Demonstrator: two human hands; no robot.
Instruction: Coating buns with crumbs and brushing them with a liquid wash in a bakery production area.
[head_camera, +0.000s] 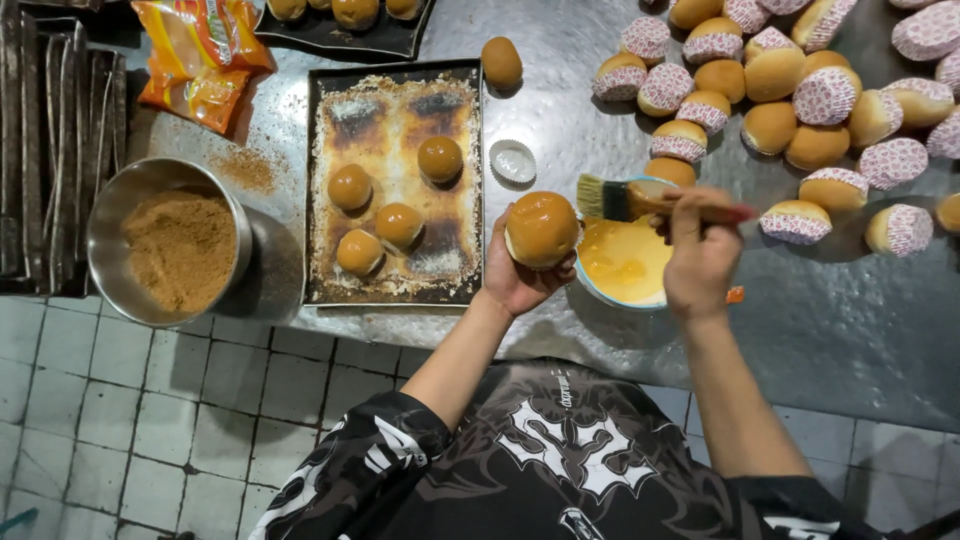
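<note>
Cupping bun (541, 229) in left hand (520, 275) fingers

Steel worktop (850, 330) above pale tiled floor (130, 420)

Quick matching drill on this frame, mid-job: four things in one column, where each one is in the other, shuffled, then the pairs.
Things:
1. glazed bun
2. pastry brush
3. metal pot of brown crumbs
4. four plain buns

Places:
A. on the crusted baking tray
B. in the right hand, over the bowl of yellow liquid
C. at the table's left edge, beside the tray
D. in the left hand

Pairs: 1-D, 2-B, 3-C, 4-A
</note>
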